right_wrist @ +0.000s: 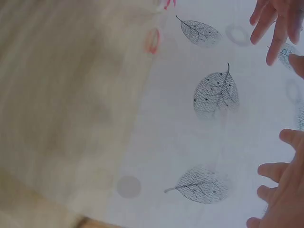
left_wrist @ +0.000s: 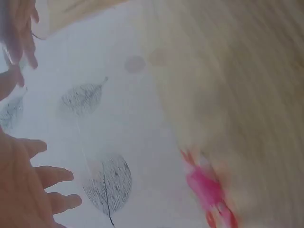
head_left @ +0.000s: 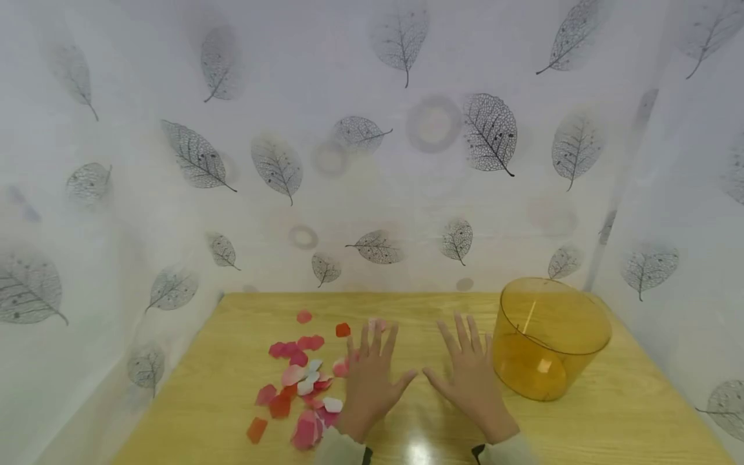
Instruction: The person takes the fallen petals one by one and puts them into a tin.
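Both hands are held over the wooden table with fingers spread and straight, thumbs pointing toward each other. In the head view the left hand [head_left: 371,381] overlaps the right side of a scatter of petals [head_left: 307,426] in pink, red, orange and white. My right hand [head_left: 469,380] is to its right, beside an amber see-through bucket [head_left: 549,349]. Neither hand holds anything. The left wrist view has the left hand [left_wrist: 23,183] at its edge and a blurred pink petal [left_wrist: 205,187]. The right wrist view catches the right hand [right_wrist: 285,183] with fingers apart.
A light wooden table [head_left: 215,381] fills the lower part of the head view. Around its back and sides hangs a whitish curtain [head_left: 372,187] printed with grey skeleton leaves. A single red petal [head_left: 343,330] lies toward the back, apart from the main scatter.
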The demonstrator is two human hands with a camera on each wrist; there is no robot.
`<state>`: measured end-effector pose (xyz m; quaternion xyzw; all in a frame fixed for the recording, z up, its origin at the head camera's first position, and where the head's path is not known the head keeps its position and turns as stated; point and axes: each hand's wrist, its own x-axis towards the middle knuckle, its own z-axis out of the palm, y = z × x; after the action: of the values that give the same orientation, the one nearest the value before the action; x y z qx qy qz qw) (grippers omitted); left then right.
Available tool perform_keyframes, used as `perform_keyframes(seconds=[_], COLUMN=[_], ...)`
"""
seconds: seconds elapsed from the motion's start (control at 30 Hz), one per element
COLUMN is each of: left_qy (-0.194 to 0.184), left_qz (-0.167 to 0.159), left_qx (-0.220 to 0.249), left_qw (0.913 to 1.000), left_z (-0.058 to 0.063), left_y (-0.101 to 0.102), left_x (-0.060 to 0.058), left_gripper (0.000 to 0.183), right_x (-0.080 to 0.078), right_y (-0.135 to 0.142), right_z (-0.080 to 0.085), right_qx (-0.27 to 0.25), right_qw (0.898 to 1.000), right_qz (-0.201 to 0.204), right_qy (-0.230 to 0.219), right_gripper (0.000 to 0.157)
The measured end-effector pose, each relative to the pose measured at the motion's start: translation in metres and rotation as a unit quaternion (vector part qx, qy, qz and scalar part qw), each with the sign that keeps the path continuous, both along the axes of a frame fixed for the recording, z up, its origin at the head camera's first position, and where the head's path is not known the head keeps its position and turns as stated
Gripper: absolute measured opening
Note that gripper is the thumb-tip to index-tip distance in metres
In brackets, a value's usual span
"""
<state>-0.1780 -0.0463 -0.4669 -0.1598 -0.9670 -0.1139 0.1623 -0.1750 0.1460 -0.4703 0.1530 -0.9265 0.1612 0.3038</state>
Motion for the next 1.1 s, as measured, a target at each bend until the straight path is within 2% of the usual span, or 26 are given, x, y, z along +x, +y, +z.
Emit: perform_keyframes(seconds=[0.1,0.17,0.3,0.43,0.57,0.67,0.73,0.87,1.0,1.1], left_qy=[-0.028,-0.050,-0.077,-0.113,-0.188,-0.239,-0.267,-0.292,-0.297,-0.291], left_qz=[-0.043,-0.078,-0.149,-0.195,-0.214,-0.221,-0.227,-0.242,-0.249,-0.250], left_qx=[0.032,0.060,0.112,0.157,0.202,0.229,0.245,0.266,0.291,0.291], left_qw=[0.9982,0.9939,0.9795,0.9615,0.9372,0.9173,0.9042,0.8864,0.8747,0.8766], left_z=[0.010,0.015,0.019,0.017,0.013,0.007,0.003,-0.007,-0.011,-0.010], left_y=[0.012,0.022,0.048,0.081,0.113,0.134,0.146,0.164,0.174,0.176], left_x=[-0.003,-0.006,-0.019,-0.037,-0.055,-0.065,-0.070,-0.072,-0.070,-0.070], left_gripper=[0.081,0.079,0.074,0.072,0.081,0.092,0.099,0.112,0.118,0.118], right_x=[-0.001,0.000,0.004,0.004,0.007,0.012,0.014,0.015,0.011,0.009], right_y=[0.013,0.027,0.065,0.105,0.139,0.156,0.162,0.167,0.166,0.164], right_z=[0.013,0.023,0.040,0.046,0.042,0.036,0.031,0.023,0.019,0.019], right_qx=[0.004,0.004,-0.021,-0.046,-0.036,-0.024,-0.025,-0.027,-0.037,-0.049], right_qw=[0.998,0.994,0.984,0.975,0.973,0.979,0.982,0.985,0.979,0.975], right_qz=[0.019,0.027,0.043,0.047,0.019,-0.003,-0.008,0.004,0.027,0.039], right_qy=[0.060,0.102,0.170,0.214,0.226,0.204,0.186,0.171,0.200,0.215], right_gripper=[0.084,0.084,0.078,0.077,0.081,0.083,0.080,0.070,0.064,0.063])
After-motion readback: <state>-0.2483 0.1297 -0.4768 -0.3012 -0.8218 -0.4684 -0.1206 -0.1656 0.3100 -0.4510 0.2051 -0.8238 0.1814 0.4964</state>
